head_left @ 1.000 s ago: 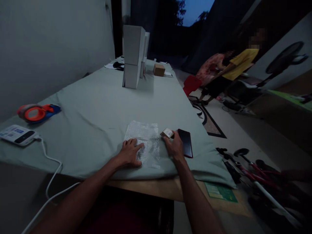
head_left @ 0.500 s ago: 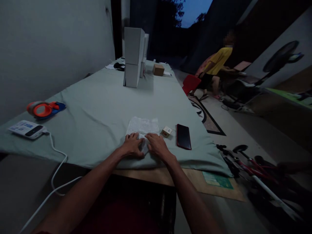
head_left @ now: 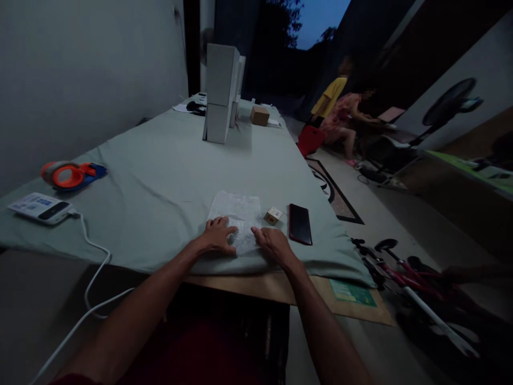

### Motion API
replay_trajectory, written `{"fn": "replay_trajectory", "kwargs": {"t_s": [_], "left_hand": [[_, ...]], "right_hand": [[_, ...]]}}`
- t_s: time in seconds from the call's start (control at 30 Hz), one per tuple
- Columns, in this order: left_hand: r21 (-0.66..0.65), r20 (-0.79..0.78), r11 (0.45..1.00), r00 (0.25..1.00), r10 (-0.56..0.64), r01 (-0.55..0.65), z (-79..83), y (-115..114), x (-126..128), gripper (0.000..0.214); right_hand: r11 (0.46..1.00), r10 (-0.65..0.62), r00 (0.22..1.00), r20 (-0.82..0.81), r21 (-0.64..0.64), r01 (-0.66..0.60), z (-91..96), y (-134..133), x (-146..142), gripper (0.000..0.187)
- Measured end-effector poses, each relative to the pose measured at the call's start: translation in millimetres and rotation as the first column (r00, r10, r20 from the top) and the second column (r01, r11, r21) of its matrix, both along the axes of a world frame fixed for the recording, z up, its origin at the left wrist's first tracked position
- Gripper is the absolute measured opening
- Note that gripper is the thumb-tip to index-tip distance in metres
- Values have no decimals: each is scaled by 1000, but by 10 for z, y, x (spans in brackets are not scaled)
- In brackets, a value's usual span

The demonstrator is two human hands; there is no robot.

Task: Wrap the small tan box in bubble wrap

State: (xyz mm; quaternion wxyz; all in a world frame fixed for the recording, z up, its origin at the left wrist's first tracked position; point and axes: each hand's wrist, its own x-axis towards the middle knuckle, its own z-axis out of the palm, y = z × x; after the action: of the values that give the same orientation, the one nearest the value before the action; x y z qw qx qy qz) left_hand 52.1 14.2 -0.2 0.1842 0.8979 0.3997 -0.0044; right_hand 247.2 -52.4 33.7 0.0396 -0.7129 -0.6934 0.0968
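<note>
A clear sheet of bubble wrap (head_left: 236, 206) lies flat on the cloth-covered table close to me. My left hand (head_left: 217, 235) rests on its left part, fingers spread and pressing down. At the wrap's right edge is my right hand (head_left: 274, 245), its thumb toward the sheet and its fingers curled together, apparently pinching that edge; the fingertips are partly hidden. Just beyond the right hand stands a small printed box (head_left: 273, 215). A dark phone with a red edge (head_left: 300, 223) lies to the right of the box.
On the left are an orange and blue tape dispenser (head_left: 72, 175) and a white device (head_left: 40, 207) with a white cable (head_left: 94, 246). Tall white boxes (head_left: 219, 93) and a brown carton (head_left: 259, 115) stand farther back. Two people (head_left: 336, 107) are beyond the table; a red bicycle (head_left: 404, 278) stands at right.
My right hand has moved right, from the wrap's middle to its edge, and its fingers have curled. My left hand stays nearly in place. The person in yellow has moved left, revealing a seated person.
</note>
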Motion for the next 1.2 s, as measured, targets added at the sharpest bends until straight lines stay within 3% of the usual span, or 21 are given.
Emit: {"fn": "replay_trajectory", "kwargs": {"t_s": [0.13,0.23,0.4,0.57,0.77,0.83,0.93,1.0,1.1,1.2], "left_hand": [[-13,28,999,999,46,-46,-5,51,-10,47],[14,58,997,996,73,-74,3,33,-5,40],[95,90,992,993,72,-81,49,-108,38,43],[174,117,984,993,13,-34,83,-201,189,47],[73,120,989,984,-135,127,-69,-151,265,73],[75,124,985,979,-162,154,-120,-133,246,79],[79,128,982,975,-181,172,-158,-101,224,83],[73,127,982,975,-181,173,-164,-75,224,84],[69,133,984,976,-171,162,-166,-38,237,83],[75,152,984,973,-171,161,-163,-8,256,83]], "right_hand": [[1000,-2,1000,31,23,1,-68,50,-35,42],[998,65,996,55,23,-67,-118,11,-50,26],[987,164,985,53,-8,-164,-149,-165,-26,41],[985,170,985,23,-4,-170,-160,-235,-27,39],[973,223,969,-103,87,-214,-210,-152,190,28],[963,170,979,-114,228,-141,-210,-50,354,30],[924,-39,998,-40,380,51,-189,181,601,44],[932,-162,987,-3,329,154,-170,338,727,54],[958,-186,982,-14,219,184,-121,479,794,45],[928,-124,968,-216,320,191,-29,490,656,40]]}}
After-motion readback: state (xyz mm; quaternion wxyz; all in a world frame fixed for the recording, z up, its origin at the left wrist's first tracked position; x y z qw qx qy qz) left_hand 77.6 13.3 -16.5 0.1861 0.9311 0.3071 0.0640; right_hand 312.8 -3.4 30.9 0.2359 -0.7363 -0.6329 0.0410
